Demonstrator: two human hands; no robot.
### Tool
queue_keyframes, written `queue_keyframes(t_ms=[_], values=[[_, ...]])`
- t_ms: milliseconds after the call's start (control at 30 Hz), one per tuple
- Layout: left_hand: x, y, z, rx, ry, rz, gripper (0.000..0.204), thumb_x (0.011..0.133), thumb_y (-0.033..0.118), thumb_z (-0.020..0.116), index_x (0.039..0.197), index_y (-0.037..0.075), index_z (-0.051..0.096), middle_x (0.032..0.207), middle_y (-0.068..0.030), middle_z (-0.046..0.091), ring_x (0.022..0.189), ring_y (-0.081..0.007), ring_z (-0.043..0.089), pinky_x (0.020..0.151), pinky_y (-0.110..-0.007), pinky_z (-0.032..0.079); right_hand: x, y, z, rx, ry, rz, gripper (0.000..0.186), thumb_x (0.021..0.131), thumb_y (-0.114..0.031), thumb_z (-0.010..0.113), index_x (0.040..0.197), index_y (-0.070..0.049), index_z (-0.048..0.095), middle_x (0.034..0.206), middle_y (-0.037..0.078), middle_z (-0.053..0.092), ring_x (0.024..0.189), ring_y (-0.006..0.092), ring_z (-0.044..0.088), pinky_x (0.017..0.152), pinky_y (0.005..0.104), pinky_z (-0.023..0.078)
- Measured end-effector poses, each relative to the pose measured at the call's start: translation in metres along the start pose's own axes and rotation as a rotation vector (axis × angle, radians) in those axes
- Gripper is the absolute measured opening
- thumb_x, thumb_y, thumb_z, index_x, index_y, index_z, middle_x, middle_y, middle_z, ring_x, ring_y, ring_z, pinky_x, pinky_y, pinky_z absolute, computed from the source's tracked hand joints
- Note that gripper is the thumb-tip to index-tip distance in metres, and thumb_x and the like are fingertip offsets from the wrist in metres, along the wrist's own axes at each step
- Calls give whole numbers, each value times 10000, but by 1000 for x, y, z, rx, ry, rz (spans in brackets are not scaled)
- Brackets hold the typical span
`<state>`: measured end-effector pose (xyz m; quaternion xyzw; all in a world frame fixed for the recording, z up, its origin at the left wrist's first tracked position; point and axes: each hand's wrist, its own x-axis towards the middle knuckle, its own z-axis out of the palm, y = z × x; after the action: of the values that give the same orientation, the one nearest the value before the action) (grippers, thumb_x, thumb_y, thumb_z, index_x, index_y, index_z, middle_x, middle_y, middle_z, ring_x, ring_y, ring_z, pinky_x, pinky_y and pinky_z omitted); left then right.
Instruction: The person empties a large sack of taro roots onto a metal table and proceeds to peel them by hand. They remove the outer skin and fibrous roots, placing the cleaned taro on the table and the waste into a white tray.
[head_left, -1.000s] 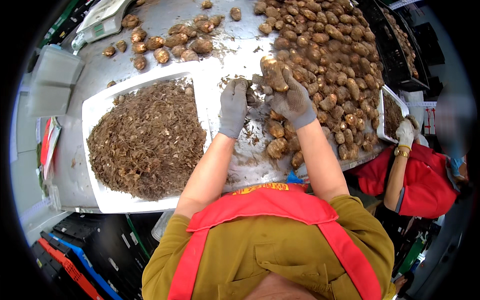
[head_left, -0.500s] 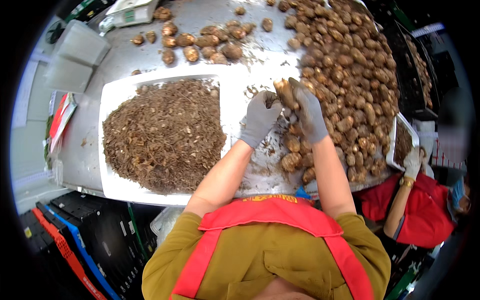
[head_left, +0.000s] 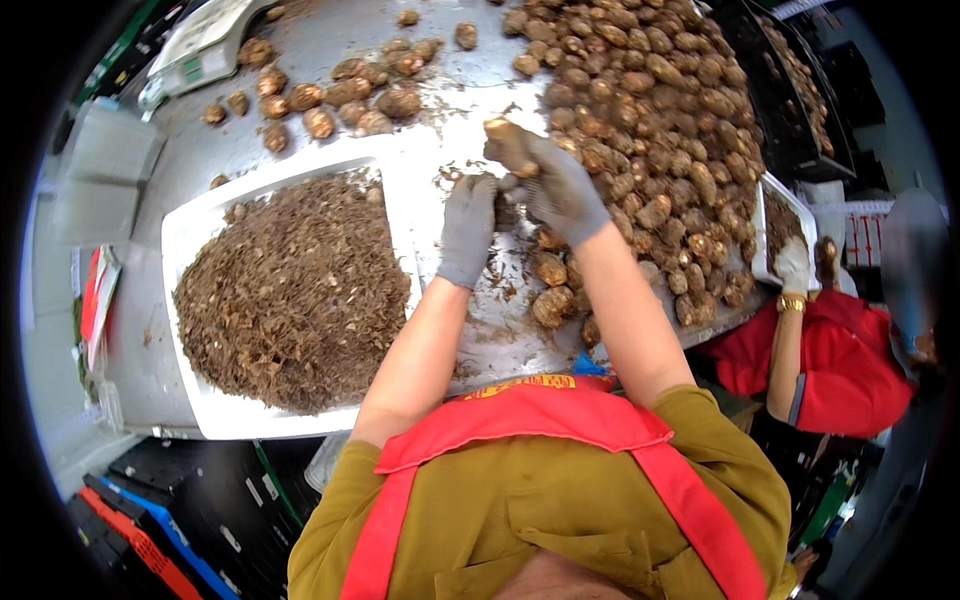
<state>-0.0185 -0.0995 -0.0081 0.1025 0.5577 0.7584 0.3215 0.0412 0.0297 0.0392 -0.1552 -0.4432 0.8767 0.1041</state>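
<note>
My right hand (head_left: 565, 190), in a soiled grey glove, grips a brown taro (head_left: 511, 147) with a pale end showing. Just below it, my left hand (head_left: 468, 230), gloved alike, has its fingers curled inward. Dark scraps (head_left: 507, 212) show between the two hands; whether the left fingers hold any of them I cannot make out. To the left, a white foam box (head_left: 190, 395) bears a heap of brown fibrous peelings (head_left: 295, 290). Beside my right hand lies a large pile of taros (head_left: 660, 130) on the metal table (head_left: 510, 350).
Several sorted taros (head_left: 350, 92) lie at the far left near a white scale (head_left: 205, 50). Clear plastic tubs (head_left: 110, 165) stand at the left edge. On the right, a co-worker's gloved hand (head_left: 793, 264) is by another white box (head_left: 762, 235). Black crates (head_left: 790, 90) stand beyond the pile.
The whole view has shifted. My right hand has lifted the taro up and away from my left hand, whose fingers now stay lower, beside dark scraps. The co-worker's hand has moved slightly.
</note>
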Motion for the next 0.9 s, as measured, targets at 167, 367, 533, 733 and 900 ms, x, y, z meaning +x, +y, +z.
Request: queue_keyframes(t_ms=[167, 367, 533, 733, 900], values=[[1, 4, -3, -291, 28, -192, 151, 973, 184, 523, 941, 41, 555, 734, -23, 548, 569, -98, 506, 509, -236, 440, 76, 4, 52, -57, -212, -206, 764, 937, -275, 657, 1491, 46, 241, 1429, 186, 424, 1213, 216, 557, 952, 359, 544], [-1, 2, -8, -194, 6, -160, 194, 960, 102, 557, 1106, -25, 574, 857, -45, 595, 654, -108, 568, 576, -243, 506, 54, -49, 56, -790, -6, -356, 601, 859, -300, 658, 1367, -1, 537, 1377, 179, 566, 1211, 259, 591, 1023, 360, 472], [-2, -3, -8, -230, -64, -126, 252, 984, 162, 510, 1109, -44, 582, 907, -86, 622, 735, -141, 629, 642, -284, 556, -11, -84, -46, -1083, 431, -267, 538, 821, -334, 704, 1241, -4, 643, 1247, 133, 659, 1159, 248, 620, 1011, 369, 479], [-6, 6, -3, -239, -99, -249, 270, 964, 247, 552, 1104, 16, 564, 837, -55, 572, 653, -160, 553, 589, -293, 504, -26, -45, -95, -1429, 517, -166, 388, 859, -330, 688, 1179, -113, 711, 1187, 100, 677, 1026, 269, 651, 904, 378, 497], [-6, 13, -2, -220, -125, -214, 274, 945, 187, 601, 1098, -39, 579, 858, -81, 615, 681, -135, 596, 623, -273, 538, -22, -45, -85, -634, 666, -342, 256, 883, -153, 709, 1092, -5, 714, 989, 58, 718, 867, 131, 647, 781, 279, 515]])
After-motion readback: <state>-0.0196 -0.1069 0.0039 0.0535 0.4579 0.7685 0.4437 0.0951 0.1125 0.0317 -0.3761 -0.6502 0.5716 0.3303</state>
